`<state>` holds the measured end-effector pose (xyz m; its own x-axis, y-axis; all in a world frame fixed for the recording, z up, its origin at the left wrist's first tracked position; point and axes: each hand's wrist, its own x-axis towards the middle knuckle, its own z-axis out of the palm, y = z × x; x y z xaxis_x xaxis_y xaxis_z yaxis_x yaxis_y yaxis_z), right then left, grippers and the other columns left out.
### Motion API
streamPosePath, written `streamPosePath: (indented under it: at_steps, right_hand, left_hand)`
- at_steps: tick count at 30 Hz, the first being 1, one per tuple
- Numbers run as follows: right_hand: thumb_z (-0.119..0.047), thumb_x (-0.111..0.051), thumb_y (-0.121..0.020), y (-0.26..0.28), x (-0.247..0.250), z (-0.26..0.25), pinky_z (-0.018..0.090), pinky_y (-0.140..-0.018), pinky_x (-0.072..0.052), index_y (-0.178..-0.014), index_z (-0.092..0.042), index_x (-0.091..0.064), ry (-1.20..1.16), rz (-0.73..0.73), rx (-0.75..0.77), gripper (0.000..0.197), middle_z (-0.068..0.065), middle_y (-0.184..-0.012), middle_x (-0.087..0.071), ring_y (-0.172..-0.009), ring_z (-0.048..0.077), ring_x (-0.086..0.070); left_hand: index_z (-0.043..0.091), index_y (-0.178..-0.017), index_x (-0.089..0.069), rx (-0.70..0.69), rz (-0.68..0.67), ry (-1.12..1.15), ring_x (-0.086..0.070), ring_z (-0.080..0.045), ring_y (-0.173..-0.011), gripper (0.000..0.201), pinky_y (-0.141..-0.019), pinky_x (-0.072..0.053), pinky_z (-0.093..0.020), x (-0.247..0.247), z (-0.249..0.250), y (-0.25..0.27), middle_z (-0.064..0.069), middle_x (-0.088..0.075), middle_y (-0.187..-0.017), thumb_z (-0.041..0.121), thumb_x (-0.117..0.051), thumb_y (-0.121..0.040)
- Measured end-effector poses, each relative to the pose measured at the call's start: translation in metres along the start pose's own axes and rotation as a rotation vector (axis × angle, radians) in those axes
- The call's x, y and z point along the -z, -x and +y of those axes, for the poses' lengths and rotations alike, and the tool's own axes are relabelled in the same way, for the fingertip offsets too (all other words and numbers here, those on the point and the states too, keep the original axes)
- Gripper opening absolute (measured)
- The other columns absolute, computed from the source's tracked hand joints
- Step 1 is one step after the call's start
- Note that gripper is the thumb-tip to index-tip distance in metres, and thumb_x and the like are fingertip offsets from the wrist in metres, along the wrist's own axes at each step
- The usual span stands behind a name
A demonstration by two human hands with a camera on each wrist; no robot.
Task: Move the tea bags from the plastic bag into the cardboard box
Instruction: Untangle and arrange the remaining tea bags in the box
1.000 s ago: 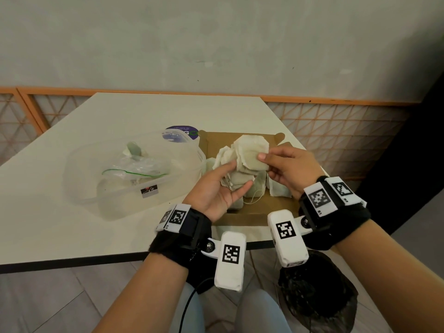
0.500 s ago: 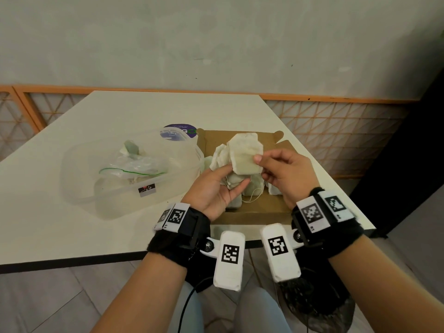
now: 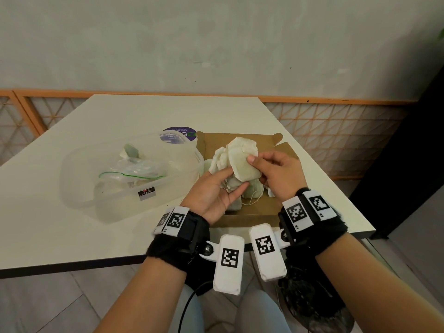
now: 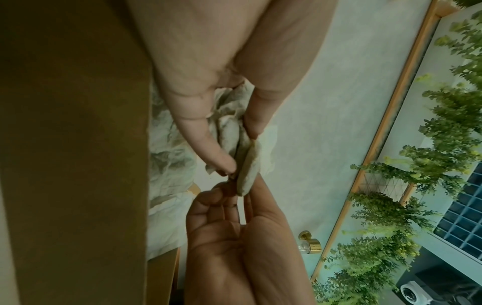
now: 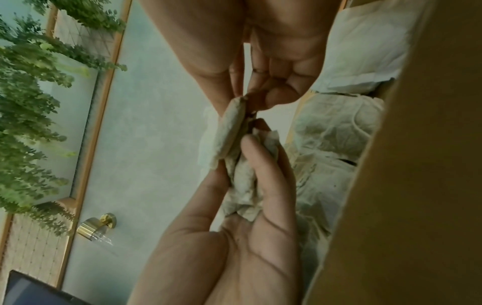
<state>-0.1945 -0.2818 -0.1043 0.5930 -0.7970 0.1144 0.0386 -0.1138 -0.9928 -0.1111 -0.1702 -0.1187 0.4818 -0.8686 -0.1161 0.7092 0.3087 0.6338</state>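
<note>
Hands meet above an open cardboard box (image 3: 240, 213) on a pale table (image 3: 96, 121). The left hand (image 3: 211, 197) clasps a small bunch of tea bags (image 3: 222, 159) between thumb and fingers. The right hand (image 3: 280, 175) pinches one flat tea bag (image 3: 245, 164) by its edge, thumb on the near face, fingers behind it. From the left wrist, this bag (image 4: 249, 167) stands edge-on between the two hands' fingertips, touching the bunch. More tea bags lie loose in the box below, strings trailing.

These bags look very light, soft and papery, likely easy to tear or crush, so a gentle pinch at the sealed edge seems best; the strings may tangle.

Left of the box, a clear tub (image 3: 79, 188) holds the crumpled plastic bag (image 3: 134, 170), which seems to hold little or nothing.
</note>
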Motion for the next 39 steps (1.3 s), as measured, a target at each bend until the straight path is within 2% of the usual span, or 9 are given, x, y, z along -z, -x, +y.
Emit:
streamPosePath:
  at_steps: [5,9,17,22,27,30,32,37,39]
  right_hand:
    - [-0.022,-0.074,-0.076,0.002,0.002,-0.001,0.020,-0.059,-0.045,-0.081,-0.017,-0.069,-0.010,0.022,0.037,0.009,-0.002,-0.074,-0.065,-0.066,0.009,-0.058]
    - [-0.019,-0.073,-0.078,0.002,0.008,-0.001,0.027,-0.066,-0.048,-0.081,-0.017,-0.068,-0.110,0.048,0.043,0.006,0.005,-0.085,-0.069,-0.079,0.015,-0.061]
    - [-0.015,-0.070,-0.081,0.001,0.008,-0.003,0.011,-0.048,-0.043,-0.084,-0.010,-0.066,-0.094,0.038,0.089,0.007,-0.002,-0.072,-0.065,-0.055,-0.003,-0.059]
    - [-0.022,-0.069,-0.082,0.000,0.002,-0.004,0.014,-0.054,-0.046,-0.091,-0.010,-0.065,-0.019,0.027,0.059,0.015,-0.002,-0.075,-0.066,-0.063,0.004,-0.062]
    - [-0.021,-0.075,-0.076,-0.005,0.005,-0.017,0.028,-0.077,-0.054,-0.109,-0.019,-0.061,0.071,-0.101,0.063,0.036,0.005,-0.092,-0.066,-0.086,0.015,-0.066]
    - [-0.017,-0.073,-0.078,-0.009,0.014,-0.031,0.016,-0.068,-0.049,-0.084,-0.019,-0.069,0.230,-0.189,0.124,0.008,-0.010,-0.072,-0.067,-0.069,0.001,-0.062]
    - [-0.017,-0.073,-0.077,-0.017,0.023,-0.035,0.014,-0.062,-0.046,-0.073,-0.021,-0.068,0.294,-0.159,0.128,0.008,-0.013,-0.062,-0.066,-0.058,-0.003,-0.059]
    - [-0.016,-0.073,-0.077,-0.035,0.044,-0.031,0.009,-0.045,-0.039,-0.087,0.005,-0.066,0.448,-0.118,0.033,0.024,0.002,-0.068,-0.056,-0.051,0.004,-0.050]
    - [-0.022,-0.074,-0.077,-0.035,0.047,-0.026,0.014,-0.048,-0.040,-0.087,0.005,-0.065,0.563,-0.182,-0.017,0.030,0.004,-0.067,-0.056,-0.058,0.012,-0.050]
  left_hand:
    - [0.010,-0.119,-0.058,0.001,-0.004,0.021,-0.065,-0.023,-0.099,0.027,-0.073,-0.058,-0.029,-0.001,0.001,0.001,-0.013,-0.065,-0.117,0.011,-0.053,-0.093]
    - [0.010,-0.126,-0.055,-0.002,0.011,0.023,-0.063,-0.024,-0.105,0.032,-0.075,-0.057,-0.029,0.000,0.001,0.000,-0.013,-0.061,-0.128,0.011,-0.051,-0.094]
    - [0.014,-0.126,-0.058,0.018,-0.012,-0.025,-0.065,-0.021,-0.102,0.041,-0.072,-0.057,-0.027,-0.001,0.003,0.000,-0.010,-0.065,-0.123,0.026,-0.061,-0.087]
    - [0.007,-0.122,-0.059,0.000,0.004,-0.093,-0.067,-0.016,-0.076,0.038,-0.057,-0.056,-0.019,-0.001,0.000,-0.002,-0.012,-0.066,-0.106,0.012,-0.065,-0.084]
    - [0.006,-0.114,-0.061,-0.011,0.041,-0.106,-0.067,-0.016,-0.068,0.028,-0.052,-0.054,-0.017,-0.001,0.000,-0.003,-0.011,-0.067,-0.098,0.007,-0.063,-0.086]
    - [0.007,-0.114,-0.061,-0.016,0.052,-0.096,-0.067,-0.014,-0.068,0.027,-0.052,-0.054,-0.017,-0.003,0.000,-0.002,-0.009,-0.068,-0.097,0.009,-0.062,-0.087]
    - [0.010,-0.114,-0.060,-0.030,0.053,-0.061,-0.068,-0.013,-0.072,0.026,-0.053,-0.055,-0.017,-0.004,0.001,-0.001,-0.007,-0.068,-0.096,0.011,-0.062,-0.088]
    - [0.012,-0.118,-0.057,-0.072,0.042,0.064,-0.069,-0.020,-0.089,0.027,-0.056,-0.055,-0.017,-0.003,0.002,0.001,-0.013,-0.065,-0.110,0.011,-0.057,-0.090]
    - [0.012,-0.118,-0.056,-0.083,0.044,0.092,-0.069,-0.020,-0.090,0.027,-0.056,-0.055,-0.017,-0.003,0.002,0.002,-0.015,-0.062,-0.115,0.011,-0.057,-0.091]
